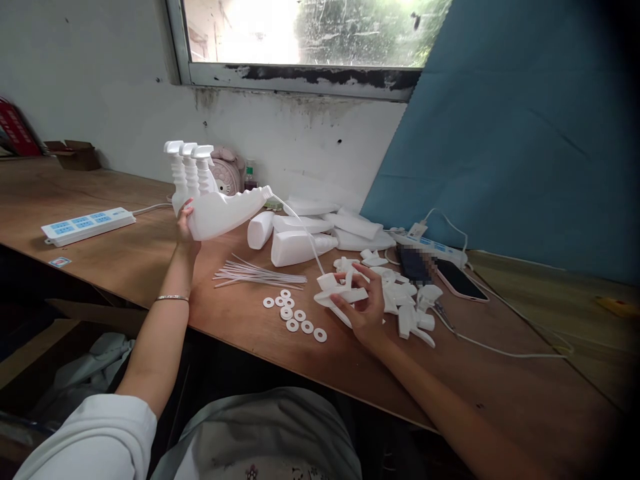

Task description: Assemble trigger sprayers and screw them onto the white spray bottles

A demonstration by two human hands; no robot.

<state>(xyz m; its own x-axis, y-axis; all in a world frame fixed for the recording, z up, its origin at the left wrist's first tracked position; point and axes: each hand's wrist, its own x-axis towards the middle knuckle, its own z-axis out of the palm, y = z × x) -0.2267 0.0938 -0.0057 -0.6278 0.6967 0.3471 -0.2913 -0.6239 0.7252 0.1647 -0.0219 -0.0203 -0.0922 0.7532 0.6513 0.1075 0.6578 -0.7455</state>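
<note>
My left hand [186, 225] grips the base of a white plastic bottle [225, 215], tilted so its open neck points right. A white trigger sprayer head [340, 293] is held in my right hand [367, 303]. From that head a thin dip tube [304, 230] runs up to the bottle's mouth; whether its tip is inside, I cannot tell. Below, several white ring washers [293, 325] lie on the table beside a bundle of loose thin tubes [255, 273]. More sprayer heads [400, 290] are piled just right of my right hand.
Several bottles with sprayers [190, 167] stand behind my left hand. Bottles without heads [300, 248] lie in a heap at the back. A power strip [90, 225] is at left, a phone [461, 279] and cables at right. The wooden table [240, 333] ends at its front edge.
</note>
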